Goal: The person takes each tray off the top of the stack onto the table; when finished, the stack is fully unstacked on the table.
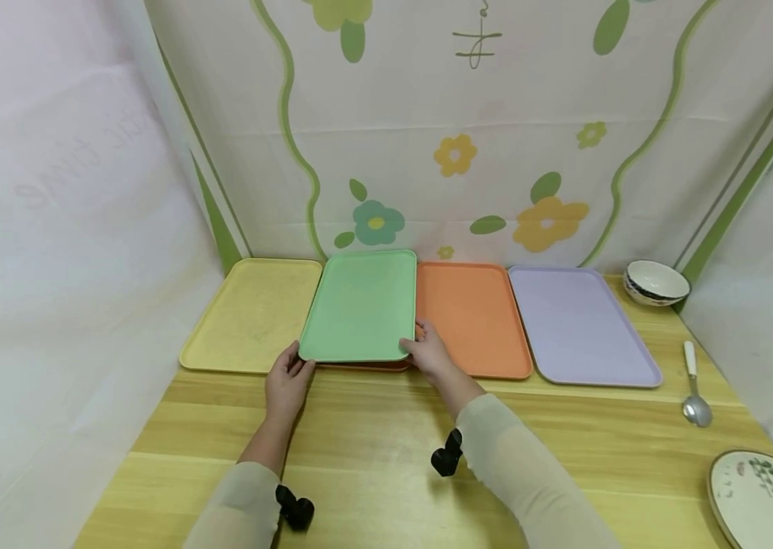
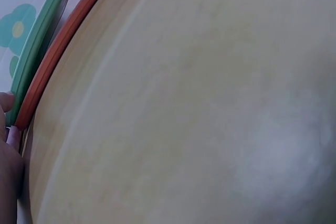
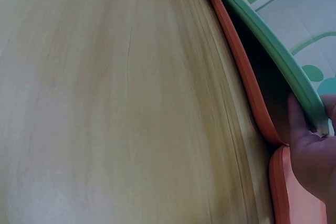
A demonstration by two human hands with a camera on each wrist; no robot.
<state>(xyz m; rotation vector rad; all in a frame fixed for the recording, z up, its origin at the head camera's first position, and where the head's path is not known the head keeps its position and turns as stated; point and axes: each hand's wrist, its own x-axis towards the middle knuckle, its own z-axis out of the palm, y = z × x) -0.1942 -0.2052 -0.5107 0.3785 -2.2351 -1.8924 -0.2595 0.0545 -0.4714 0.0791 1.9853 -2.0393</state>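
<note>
Both hands on green tray (image 1: 361, 307), near corners: left hand (image 1: 287, 383) pinching its 7 o'clock corner, right hand (image 1: 430, 352) gripping the 5 o'clock corner, fingers curled under the rim. Tray near edge is lifted off a red tray (image 1: 366, 367) beneath it, table centre. Yellow tray (image 1: 249, 316) at 9 o'clock, orange tray (image 1: 474, 319) and purple tray (image 1: 582, 324) at 3. Spoon (image 1: 694, 383), bowl (image 1: 655, 282), plate (image 1: 764, 492) far right on table (image 1: 373, 465).

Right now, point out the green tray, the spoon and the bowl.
green tray (image 1: 359, 305), head view, middle of its flat bottom
spoon (image 1: 697, 410), head view, its metal scoop
bowl (image 1: 657, 276), head view, inner wall below the rim
</note>
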